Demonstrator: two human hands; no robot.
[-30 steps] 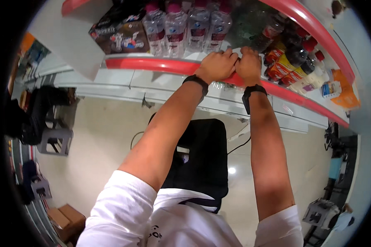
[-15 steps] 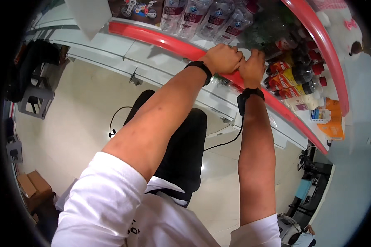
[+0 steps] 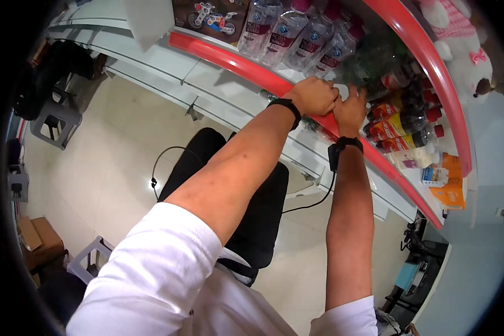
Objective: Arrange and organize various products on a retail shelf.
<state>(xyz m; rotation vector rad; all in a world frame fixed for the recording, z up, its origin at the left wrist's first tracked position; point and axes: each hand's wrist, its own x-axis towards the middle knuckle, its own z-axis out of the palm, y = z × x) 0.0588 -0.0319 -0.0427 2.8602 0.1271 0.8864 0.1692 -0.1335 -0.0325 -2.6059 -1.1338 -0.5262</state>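
Note:
My left hand (image 3: 317, 96) is over the red front strip (image 3: 235, 63) of a white shelf, its fingers curled in; what they hold, if anything, is hidden. Right beside it, my right hand (image 3: 351, 111) reaches over the same strip, fingers stretched forward and slightly apart, thumb against the left hand. Just beyond both hands lie dark green bottles (image 3: 372, 61), hard to make out. Clear bottles with purple labels (image 3: 308, 47) stand in a row to their left. Dark drink bottles with red and yellow labels (image 3: 389, 129) sit to the right of my right hand.
A boxed toy motorbike set (image 3: 211, 19) stands at the shelf's left. An orange packet (image 3: 451, 182) lies at its right end, below a white plush toy (image 3: 462, 50). Grey stools (image 3: 56, 120) and a cardboard box (image 3: 42, 241) are on the floor. A black cable (image 3: 313, 206) hangs from my right wrist.
The whole view has shifted, so the shelf and hands appear slightly lower and further right. Both hands stay together at the red strip; the right fingers look a little more spread.

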